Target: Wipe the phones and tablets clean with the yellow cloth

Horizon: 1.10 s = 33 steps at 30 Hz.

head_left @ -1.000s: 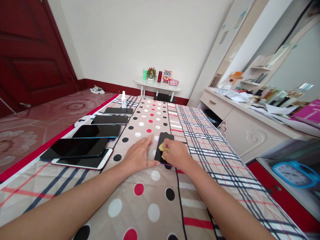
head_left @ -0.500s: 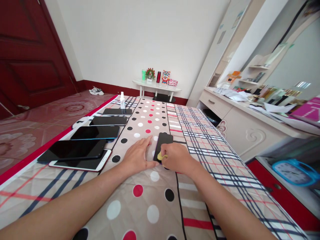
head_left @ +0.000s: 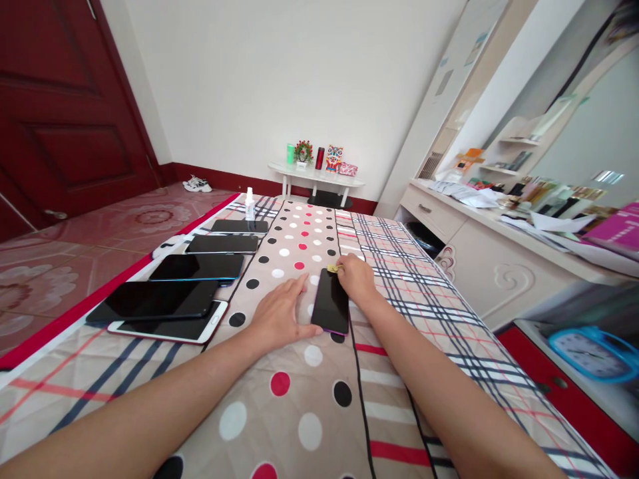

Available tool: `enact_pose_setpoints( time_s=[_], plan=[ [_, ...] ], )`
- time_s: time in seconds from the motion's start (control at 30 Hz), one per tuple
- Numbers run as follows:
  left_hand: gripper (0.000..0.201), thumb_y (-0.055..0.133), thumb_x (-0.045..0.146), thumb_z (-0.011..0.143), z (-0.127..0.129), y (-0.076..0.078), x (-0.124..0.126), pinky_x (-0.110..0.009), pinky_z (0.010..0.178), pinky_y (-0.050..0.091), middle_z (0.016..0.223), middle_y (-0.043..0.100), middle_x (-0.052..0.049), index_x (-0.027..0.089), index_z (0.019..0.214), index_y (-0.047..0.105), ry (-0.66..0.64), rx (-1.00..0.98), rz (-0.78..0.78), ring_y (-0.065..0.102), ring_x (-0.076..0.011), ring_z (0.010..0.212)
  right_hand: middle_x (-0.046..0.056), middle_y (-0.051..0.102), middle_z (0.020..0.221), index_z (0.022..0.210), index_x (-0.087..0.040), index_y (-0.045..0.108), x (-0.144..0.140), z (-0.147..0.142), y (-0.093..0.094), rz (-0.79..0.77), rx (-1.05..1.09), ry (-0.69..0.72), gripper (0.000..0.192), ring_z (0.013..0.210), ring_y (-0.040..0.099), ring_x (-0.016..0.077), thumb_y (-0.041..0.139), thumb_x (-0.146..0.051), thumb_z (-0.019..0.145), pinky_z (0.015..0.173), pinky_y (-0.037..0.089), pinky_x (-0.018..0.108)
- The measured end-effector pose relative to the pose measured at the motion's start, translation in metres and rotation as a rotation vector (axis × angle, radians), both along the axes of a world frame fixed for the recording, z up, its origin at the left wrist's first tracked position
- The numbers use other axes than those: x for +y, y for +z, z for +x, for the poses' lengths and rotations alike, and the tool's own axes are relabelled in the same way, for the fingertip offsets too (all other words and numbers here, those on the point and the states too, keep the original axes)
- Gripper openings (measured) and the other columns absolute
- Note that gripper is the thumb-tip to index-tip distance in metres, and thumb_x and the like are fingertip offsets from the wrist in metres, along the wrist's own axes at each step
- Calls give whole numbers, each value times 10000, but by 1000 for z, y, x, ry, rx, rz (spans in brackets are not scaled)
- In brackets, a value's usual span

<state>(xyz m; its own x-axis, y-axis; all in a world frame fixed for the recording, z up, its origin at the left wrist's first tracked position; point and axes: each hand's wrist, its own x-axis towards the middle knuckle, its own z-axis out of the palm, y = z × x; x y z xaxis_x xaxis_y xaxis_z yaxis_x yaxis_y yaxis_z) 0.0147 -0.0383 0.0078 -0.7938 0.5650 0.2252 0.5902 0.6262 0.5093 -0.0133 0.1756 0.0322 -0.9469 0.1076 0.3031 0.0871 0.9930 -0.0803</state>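
A small yellow cloth [head_left: 331, 269] is being pinched between the fingertips of the right hand [head_left: 355, 279], which is being held at the far end of a black phone [head_left: 330, 301]. The phone is lying screen up on the patterned bedspread [head_left: 409, 319], just right of the dotted strip. The left hand [head_left: 277, 316] is being laid flat and open on the bedspread, its fingers spread, its thumb touching the phone's left edge near the close corner. Further left, a row of five phones [head_left: 194, 267] is lying along the bedspread's edge, with a small spray bottle [head_left: 249, 203] standing at the far end. A white side table [head_left: 315, 178] is standing by the wall.
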Motion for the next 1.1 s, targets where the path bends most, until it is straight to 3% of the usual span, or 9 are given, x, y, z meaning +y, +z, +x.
enact_pose_setpoints(
  time_s=[0.1, 0.33, 0.4, 0.6, 0.67, 0.8, 0.97, 1.03, 1.1],
  plan=[
    [1060, 728, 598, 606, -1, -2, 0, -382, 917, 433, 1219, 567, -88, 204, 1462, 242, 9, 12, -5, 543, -292, 1101, 84, 668, 998, 967, -188, 695, -14, 2, -1, -28, 9, 107, 294, 891, 622, 205, 425, -129, 864, 735, 396, 286],
    [1103, 754, 577, 577, -1, -4, 1, -385, 922, 440, 1212, 566, -73, 216, 1471, 218, 25, 12, 9, 533, -282, 1112, -21, 701, 865, 819, -222, 695, -41, 59, 9, -269, -186, 547, 230, 805, 621, 143, 543, -82, 718, 715, 407, 226],
    [1102, 758, 565, 577, 0, -3, 1, -391, 929, 439, 1214, 565, -74, 206, 1471, 221, 23, 7, 8, 533, -280, 1108, -34, 702, 851, 808, -231, 699, -39, 63, 9, -301, -222, 600, 222, 790, 619, 134, 555, -89, 716, 700, 405, 218],
    [1069, 746, 556, 602, 2, 1, 2, -394, 920, 442, 1206, 572, -78, 184, 1467, 240, 21, 3, 1, 535, -281, 1101, 29, 675, 988, 968, -234, 718, 2, 28, -4, -164, 40, 134, 268, 865, 618, 178, 503, -165, 824, 699, 392, 259],
    [1056, 750, 544, 599, 2, 3, 2, -394, 921, 441, 1202, 575, -76, 189, 1462, 255, 17, 0, 1, 537, -279, 1096, 38, 669, 996, 983, -236, 718, 9, 23, -7, -126, 59, 57, 281, 844, 620, 182, 486, -172, 838, 676, 386, 267],
    [1064, 762, 495, 590, 2, 4, 0, -392, 943, 431, 1239, 563, -69, 212, 1471, 237, -19, -4, 10, 527, -275, 1117, 28, 690, 967, 922, -219, 713, -8, 41, -1, -166, -2, 196, 253, 861, 619, 173, 520, -133, 784, 715, 392, 256],
    [1060, 762, 437, 596, 0, 3, -3, -372, 936, 435, 1282, 546, -66, 227, 1478, 213, -59, -24, 26, 525, -267, 1130, -31, 691, 773, 773, -226, 684, -31, 69, 24, -292, -392, 541, 149, 700, 589, 123, 590, -136, 701, 585, 341, 215],
    [1051, 757, 433, 604, 0, 3, -4, -369, 928, 440, 1284, 547, -66, 231, 1479, 210, -63, -30, 32, 527, -271, 1131, -26, 690, 769, 757, -226, 683, -26, 70, 34, -234, -449, 508, 139, 680, 578, 121, 599, -139, 690, 552, 303, 219],
    [1039, 749, 437, 617, 0, 3, -4, -373, 925, 441, 1285, 548, -64, 235, 1481, 208, -59, -37, 36, 533, -276, 1127, 0, 688, 776, 742, -214, 678, -17, 67, 40, -110, -401, 325, 146, 676, 572, 133, 588, -123, 673, 545, 279, 232]
  ],
)
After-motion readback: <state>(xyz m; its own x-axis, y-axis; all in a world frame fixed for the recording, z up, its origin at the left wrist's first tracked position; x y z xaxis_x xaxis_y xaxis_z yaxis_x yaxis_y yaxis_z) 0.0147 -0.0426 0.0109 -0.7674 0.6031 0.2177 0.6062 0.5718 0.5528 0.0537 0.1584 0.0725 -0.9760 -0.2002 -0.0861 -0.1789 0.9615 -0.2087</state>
